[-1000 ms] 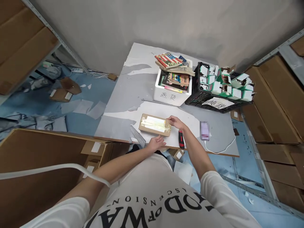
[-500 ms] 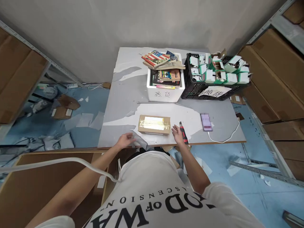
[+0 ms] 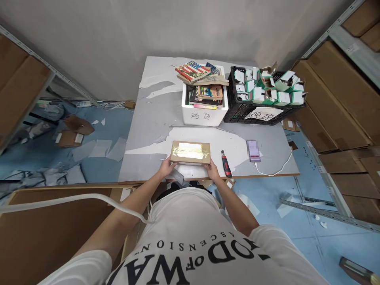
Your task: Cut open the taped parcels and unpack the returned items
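Note:
A small brown cardboard box (image 3: 190, 152), with shiny tape and a white label on top, is between my two hands near the table's front edge. My left hand (image 3: 166, 166) grips its left front corner, and my right hand (image 3: 211, 170) grips the right front corner. Below the box, a grey plastic sheet (image 3: 177, 177) hangs at the table edge beside my left hand. To the right of my right hand lies a red and black utility knife (image 3: 226, 164).
Books fill a white foam box (image 3: 204, 116) at the back of the table (image 3: 157, 103). Beside it stands a black crate (image 3: 234, 114) of small cartons. A purple phone (image 3: 253, 151) with a cable lies at the right. A large open carton (image 3: 59, 233) stands at my left.
My left hand has left the grey sheet and my right hand has moved left from near the knife. Both hands have taken hold of the cardboard box.

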Available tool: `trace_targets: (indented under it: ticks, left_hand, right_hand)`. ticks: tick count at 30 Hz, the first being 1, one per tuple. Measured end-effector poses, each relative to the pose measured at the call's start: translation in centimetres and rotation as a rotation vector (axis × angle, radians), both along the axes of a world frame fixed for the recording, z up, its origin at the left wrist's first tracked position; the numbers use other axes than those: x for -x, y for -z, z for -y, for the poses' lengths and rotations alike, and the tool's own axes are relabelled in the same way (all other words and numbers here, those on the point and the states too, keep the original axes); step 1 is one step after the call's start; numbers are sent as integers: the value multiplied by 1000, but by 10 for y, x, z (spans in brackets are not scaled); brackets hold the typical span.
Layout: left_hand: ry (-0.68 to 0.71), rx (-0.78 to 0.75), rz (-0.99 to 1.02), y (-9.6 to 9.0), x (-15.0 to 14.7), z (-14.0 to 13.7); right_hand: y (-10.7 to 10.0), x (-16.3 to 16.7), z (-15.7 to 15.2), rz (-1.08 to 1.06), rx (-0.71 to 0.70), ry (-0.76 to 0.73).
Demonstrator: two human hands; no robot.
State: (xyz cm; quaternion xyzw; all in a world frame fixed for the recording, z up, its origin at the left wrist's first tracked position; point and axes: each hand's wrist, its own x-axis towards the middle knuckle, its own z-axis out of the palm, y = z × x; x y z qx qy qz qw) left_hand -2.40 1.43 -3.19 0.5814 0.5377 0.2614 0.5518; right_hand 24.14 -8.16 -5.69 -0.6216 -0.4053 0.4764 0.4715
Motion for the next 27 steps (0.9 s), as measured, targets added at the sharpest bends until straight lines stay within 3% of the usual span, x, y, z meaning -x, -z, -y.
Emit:
trace_targets:
  ticks: [6,16,20,27]
  left_hand:
    - [-19,-44,-23,-1,1,4]
    - [-34,-96,-181,-33,-7,9]
    - [-137,-35,-226,-30,-18,2]
    - [-66,117,-7,-10,-23,10]
  right_hand:
    - [-8,-7,0,170,5,-10]
    - [-54,-44,3,490,31,-127]
    - [-49,-48,-7,520,97,-106]
    - [-29,-51,-19,365,183,-160]
